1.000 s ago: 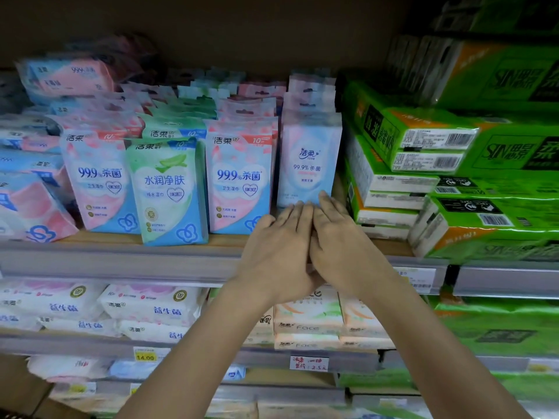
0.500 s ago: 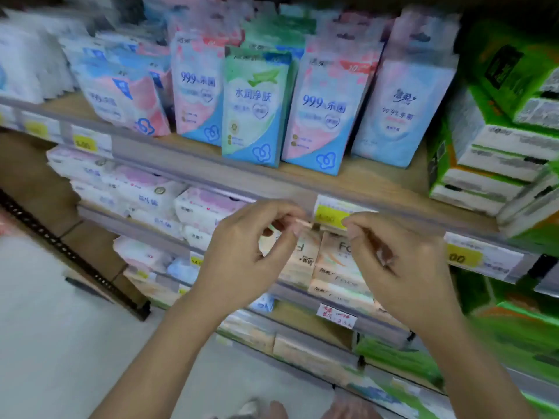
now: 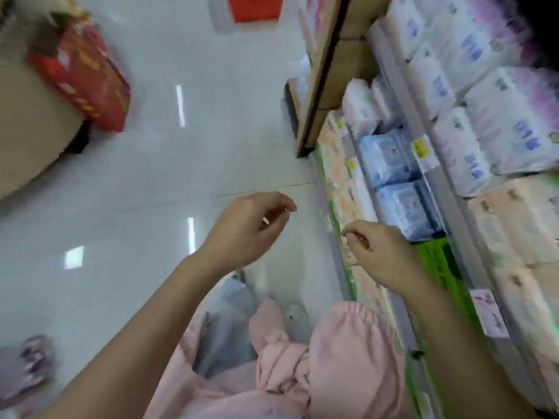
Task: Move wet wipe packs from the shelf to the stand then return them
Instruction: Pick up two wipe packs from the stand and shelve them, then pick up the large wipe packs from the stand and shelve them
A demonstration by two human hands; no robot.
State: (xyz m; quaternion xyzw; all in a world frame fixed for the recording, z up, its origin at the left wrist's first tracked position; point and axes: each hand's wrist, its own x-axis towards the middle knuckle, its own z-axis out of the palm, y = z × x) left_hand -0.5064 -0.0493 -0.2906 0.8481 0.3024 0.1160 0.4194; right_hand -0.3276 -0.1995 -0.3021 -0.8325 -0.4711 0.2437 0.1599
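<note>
A glossy white tiled floor [image 3: 151, 176] fills the left and middle of the downward-looking, motion-blurred view. Along the right runs the shelf [image 3: 320, 86], a wood-sided unit with grey rails, stocked on several levels. White packs with blue print [image 3: 496, 140] lie on the highest level in view. Peach-coloured packs [image 3: 520, 225] sit just beside them, nearer the person. Blue packs [image 3: 390, 158] are one level lower, and a green pack [image 3: 438, 261] sits just behind the right hand. The blur makes it impossible to tell which of these are the wet wipe packs; all packs in sight are on the shelf, none in a hand.

At the bottom a pink garment [image 3: 348, 358] covers the person's front. At upper left a red box [image 3: 81, 77] rests on a beige surface [image 3: 27, 131].

Both bare forearms reach forward. The left hand [image 3: 251, 228] hangs over the floor, and the right hand [image 3: 378, 252] is in front of the shelf's lower levels. The hands are apart, each with loosely curled fingers and holding nothing. A yellow price tag [image 3: 420, 148] sits on a rail beside the blue packs.
</note>
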